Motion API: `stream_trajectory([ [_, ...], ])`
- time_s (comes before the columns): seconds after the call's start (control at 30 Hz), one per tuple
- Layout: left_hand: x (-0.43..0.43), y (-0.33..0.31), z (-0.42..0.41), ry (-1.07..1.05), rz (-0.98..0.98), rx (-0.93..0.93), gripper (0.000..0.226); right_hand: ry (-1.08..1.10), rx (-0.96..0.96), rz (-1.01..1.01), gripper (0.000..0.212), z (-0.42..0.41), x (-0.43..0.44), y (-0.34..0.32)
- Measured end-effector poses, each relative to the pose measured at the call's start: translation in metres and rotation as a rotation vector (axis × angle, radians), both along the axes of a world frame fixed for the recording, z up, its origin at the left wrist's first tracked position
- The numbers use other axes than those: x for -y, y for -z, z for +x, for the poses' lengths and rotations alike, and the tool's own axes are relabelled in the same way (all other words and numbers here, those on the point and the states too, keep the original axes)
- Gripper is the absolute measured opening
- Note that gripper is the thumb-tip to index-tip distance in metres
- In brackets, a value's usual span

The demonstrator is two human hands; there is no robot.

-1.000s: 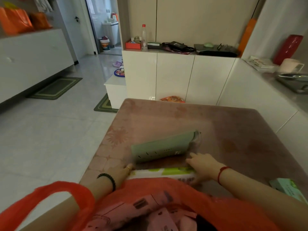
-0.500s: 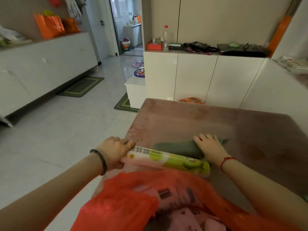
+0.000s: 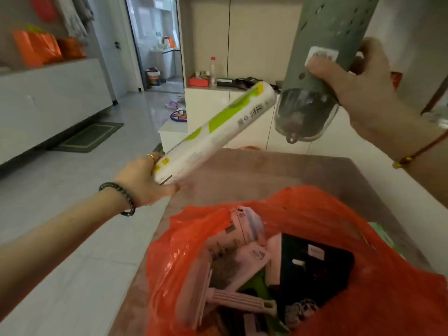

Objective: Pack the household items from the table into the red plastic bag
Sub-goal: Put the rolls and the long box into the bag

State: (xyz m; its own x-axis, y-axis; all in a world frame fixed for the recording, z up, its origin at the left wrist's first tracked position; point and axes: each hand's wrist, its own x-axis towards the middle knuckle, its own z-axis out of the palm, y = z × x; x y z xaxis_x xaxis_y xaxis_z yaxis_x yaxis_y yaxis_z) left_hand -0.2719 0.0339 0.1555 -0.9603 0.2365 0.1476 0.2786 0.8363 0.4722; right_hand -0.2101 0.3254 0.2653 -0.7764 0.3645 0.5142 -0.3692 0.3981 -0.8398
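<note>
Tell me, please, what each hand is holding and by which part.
The left hand grips the white-and-green roll by its near end; the right hand grips the grey-green tube near its lower end, just above its clear cap.

Tabletop [image 3: 278, 170]: rectangular, dull pinkish-brown surface, mottled, with a soft sheen across the far half. The far edge runs close to the white cabinet fronts [image 3: 244, 132], and the left edge overhangs pale floor tiles [image 3: 80, 251].

Directly on it:
1. Red plastic bag [image 3: 358, 229], standing at the near end. The mouth is open upward and the sides are slumped and crinkled. It spans most of the near width.
2. Green packet [image 3: 385, 235], showing only as a sliver just beside the bag's right side, near the tabletop's right edge. Whether it touches the bag cannot be resolved
</note>
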Motion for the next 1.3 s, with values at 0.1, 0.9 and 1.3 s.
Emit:
stream_trajectory([
  [0.1, -0.008, -0.022, 0.034, 0.007, 0.287, 0.108, 0.031, -0.117, -0.053, -0.184, 0.08, 0.048, 0.025, -0.026],
  [0.9, -0.043, 0.029, 0.169, 0.331, 0.506, 0.591, 0.04, -0.066, 0.981, -0.347, 0.069, 0.172, 0.116, 0.175],
  [1.3, -0.004, 0.041, 0.176, 0.245, 0.097, 0.712, 0.067, 0.01, 0.959, 0.228, 0.041, 0.161, 0.06, 0.179],
])
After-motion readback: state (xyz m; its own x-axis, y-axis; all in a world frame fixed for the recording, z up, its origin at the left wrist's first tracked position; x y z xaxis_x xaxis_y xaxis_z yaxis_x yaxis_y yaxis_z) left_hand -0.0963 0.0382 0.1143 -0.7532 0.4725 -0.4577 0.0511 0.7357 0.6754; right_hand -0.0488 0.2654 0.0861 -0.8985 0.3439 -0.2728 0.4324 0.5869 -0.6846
